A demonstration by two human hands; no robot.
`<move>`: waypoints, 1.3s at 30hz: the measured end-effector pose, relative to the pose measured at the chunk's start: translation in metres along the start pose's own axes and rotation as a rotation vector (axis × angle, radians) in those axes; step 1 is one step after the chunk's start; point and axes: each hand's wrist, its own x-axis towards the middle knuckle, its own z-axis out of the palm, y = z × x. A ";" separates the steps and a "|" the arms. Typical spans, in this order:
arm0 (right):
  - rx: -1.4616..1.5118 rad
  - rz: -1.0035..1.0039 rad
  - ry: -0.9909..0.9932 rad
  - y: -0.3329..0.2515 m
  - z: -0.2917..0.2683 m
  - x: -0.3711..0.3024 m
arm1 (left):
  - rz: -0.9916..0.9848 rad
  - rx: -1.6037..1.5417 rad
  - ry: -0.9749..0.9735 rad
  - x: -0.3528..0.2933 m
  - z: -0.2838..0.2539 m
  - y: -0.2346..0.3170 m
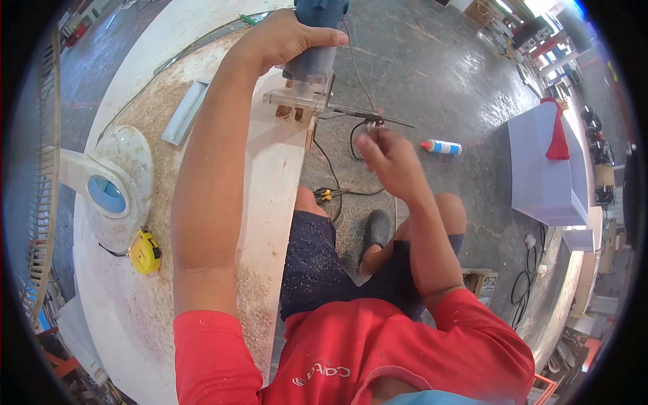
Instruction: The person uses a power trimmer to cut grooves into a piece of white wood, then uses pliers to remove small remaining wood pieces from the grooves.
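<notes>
My left hand [287,40] is wrapped around the body of a blue trim router [317,64], its thumb stretched across the side. The router's clear plastic base [295,100] rests at the edge of a white board [270,182] strewn with sawdust. From beside the base a thin metal bar [374,115] sticks out to the right. Just below that bar, my right hand [391,158] is closed at the fingers, slightly blurred. Whatever it grips is mostly hidden by the fingers.
On the board lie a yellow tape measure [145,252], a white piece with a round opening [111,189] and a pale channel piece [185,113]. A white bottle with a red tip [442,147] lies on the floor near dark cables [327,158]. At right stands a white box [547,165].
</notes>
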 end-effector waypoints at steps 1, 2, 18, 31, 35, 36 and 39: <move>-0.360 -0.057 -0.066 -0.018 -0.008 -0.015 | -0.012 0.022 0.016 -0.003 -0.003 -0.001; -0.724 -0.116 -0.125 -0.030 -0.018 -0.022 | -0.011 0.025 0.019 -0.003 -0.004 0.000; -0.613 -0.239 -0.156 -0.034 -0.035 0.035 | -0.039 0.049 -0.045 -0.019 -0.018 0.026; -0.472 -0.354 -0.195 -0.024 -0.035 0.045 | -0.078 0.008 0.024 -0.020 -0.017 0.027; -0.402 -0.338 -0.181 -0.020 -0.039 0.047 | 0.025 -0.126 -0.073 -0.030 -0.021 0.034; -0.403 -0.330 -0.185 -0.019 -0.039 0.046 | 0.033 -0.070 -0.029 -0.033 -0.021 0.035; -0.416 -0.297 -0.188 -0.018 -0.036 0.044 | 0.046 -0.025 0.025 -0.047 -0.022 0.038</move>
